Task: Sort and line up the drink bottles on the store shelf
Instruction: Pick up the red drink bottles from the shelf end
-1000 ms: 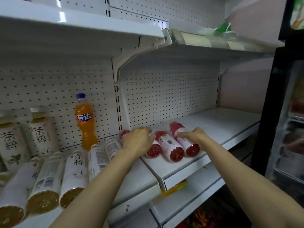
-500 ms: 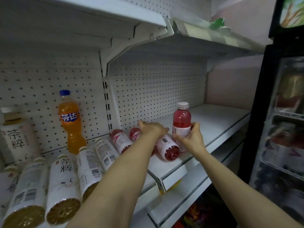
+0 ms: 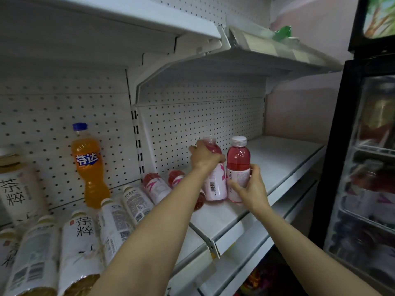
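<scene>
Two pink bottles (image 3: 238,167) within fingers (image 3: 233,185)

White pegboard backing (image 3: 203,124) fills my view from nine to one o'clock, with white metal shelves (image 3: 277,159) jutting from it. At three o'clock I see a black-framed glass-door fridge (image 3: 342,146). Behind it stands a pale pink wall (image 3: 299,107).

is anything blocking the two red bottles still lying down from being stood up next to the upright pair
Partly. The left forearm crosses over the nearer lying red bottle; the other lying red bottle lies clear. Both hands are occupied: left hand grips one upright bottle, right hand the other.
</scene>
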The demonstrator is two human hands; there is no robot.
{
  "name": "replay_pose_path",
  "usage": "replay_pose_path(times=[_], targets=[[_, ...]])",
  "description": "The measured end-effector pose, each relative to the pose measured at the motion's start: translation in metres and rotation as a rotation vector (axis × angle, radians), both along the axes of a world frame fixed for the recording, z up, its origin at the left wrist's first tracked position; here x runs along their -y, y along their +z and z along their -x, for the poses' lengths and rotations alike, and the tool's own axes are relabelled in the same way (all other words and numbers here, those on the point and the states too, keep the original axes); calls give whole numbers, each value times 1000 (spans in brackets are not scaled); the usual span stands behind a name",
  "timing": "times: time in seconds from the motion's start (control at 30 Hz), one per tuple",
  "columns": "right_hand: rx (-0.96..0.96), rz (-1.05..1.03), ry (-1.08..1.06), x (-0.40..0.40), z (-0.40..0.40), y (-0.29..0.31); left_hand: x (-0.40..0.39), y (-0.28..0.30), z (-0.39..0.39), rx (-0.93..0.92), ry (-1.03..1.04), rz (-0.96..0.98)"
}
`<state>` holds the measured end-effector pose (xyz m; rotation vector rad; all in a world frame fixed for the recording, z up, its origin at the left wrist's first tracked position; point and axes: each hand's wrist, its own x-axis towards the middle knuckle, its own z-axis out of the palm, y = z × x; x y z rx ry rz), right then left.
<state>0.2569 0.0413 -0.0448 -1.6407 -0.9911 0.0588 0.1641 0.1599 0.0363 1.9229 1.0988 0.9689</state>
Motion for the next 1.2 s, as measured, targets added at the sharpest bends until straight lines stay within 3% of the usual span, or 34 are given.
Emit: replay_pose_path(times=[0.1, 0.3, 0.43, 0.5, 0.6, 0.77, 1.0, 1.2], targets=[[21, -35, -20, 0, 4, -3, -5, -8, 5, -18, -56, -201], [74, -40, -53, -2, 12, -2, -17, -4, 18, -189, -156, -199], [237, -106, -145, -4, 19, 14, -22, -3, 30, -245, -247, -175], [339, -143, -184, -6, 21, 29, -26, -1, 43, -379, -342, -134], [401, -159, -187, -11, 21, 49, -29, 9, 68, -802, -330, -76], [403, -136, -185, -16, 23, 55, -51, 0, 85, -932, -161, -41], [398, -122, -205, -12, 23, 54, -63, -16, 64, -948, -8, 154], [407, -96, -207, -11, 22, 52, -82, -37, 33, -628, 73, 308]])
